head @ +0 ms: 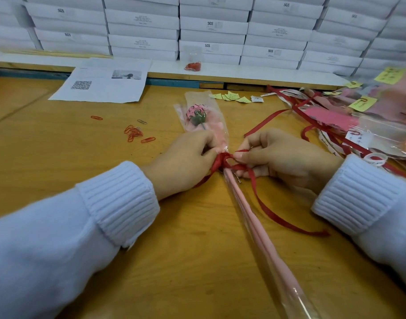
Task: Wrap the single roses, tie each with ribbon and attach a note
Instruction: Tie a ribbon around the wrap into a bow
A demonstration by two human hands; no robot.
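Observation:
A single pink rose (197, 116) in a clear and pink sleeve lies on the wooden table (59, 143), bloom pointing away from me, its long wrapped stem (255, 229) running toward the near edge. A red ribbon (264, 208) is looped around the sleeve's neck just below the bloom. My left hand (185, 164) grips the wrap and one ribbon end at the neck. My right hand (278, 157) pinches the ribbon loop on the other side of the knot. One loose ribbon tail trails to the right over the table.
Red paper clips (134, 133) lie scattered left of the rose. Yellow notes (229, 96) sit behind it. Wrapped roses with notes (367, 113) and loose ribbons pile at the right. A printed sheet (105, 84) lies at the back left; stacked white boxes (211, 26) form a wall behind.

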